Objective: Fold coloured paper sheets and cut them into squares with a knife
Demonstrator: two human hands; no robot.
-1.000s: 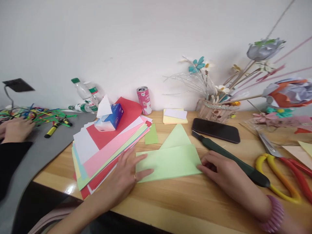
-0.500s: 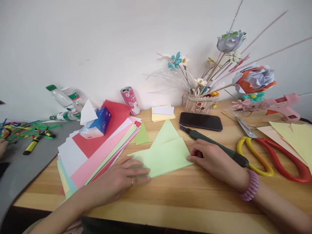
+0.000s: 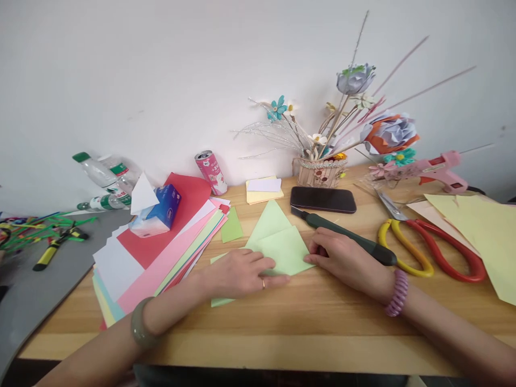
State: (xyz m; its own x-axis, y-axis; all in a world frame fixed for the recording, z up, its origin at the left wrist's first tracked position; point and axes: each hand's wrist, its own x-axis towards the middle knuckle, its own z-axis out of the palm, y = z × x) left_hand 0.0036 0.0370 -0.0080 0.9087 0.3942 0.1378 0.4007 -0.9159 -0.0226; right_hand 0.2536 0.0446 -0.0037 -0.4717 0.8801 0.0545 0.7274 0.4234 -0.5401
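A folded light green paper (image 3: 278, 242) lies on the wooden table (image 3: 322, 328) in front of me. My left hand (image 3: 242, 273) lies flat on its left part, fingers stretched toward the right, pressing it down. My right hand (image 3: 342, 260) rests at the paper's right corner, fingers curled and pinching that edge. A dark green utility knife (image 3: 346, 237) lies just behind my right hand.
A stack of coloured paper sheets (image 3: 161, 247) with a blue tissue pack (image 3: 157, 210) lies to the left. A black phone (image 3: 323, 199), red-and-yellow scissors (image 3: 431, 248), pink glue gun (image 3: 437, 166), paper flower vase (image 3: 320, 171), pink can (image 3: 210, 172) and yellow sheets (image 3: 484, 231) surround the paper.
My left hand slid right across the green paper, folding its left part over. The paper now looks narrower. The view shifted right, and another person's hand at the far left has gone from sight.
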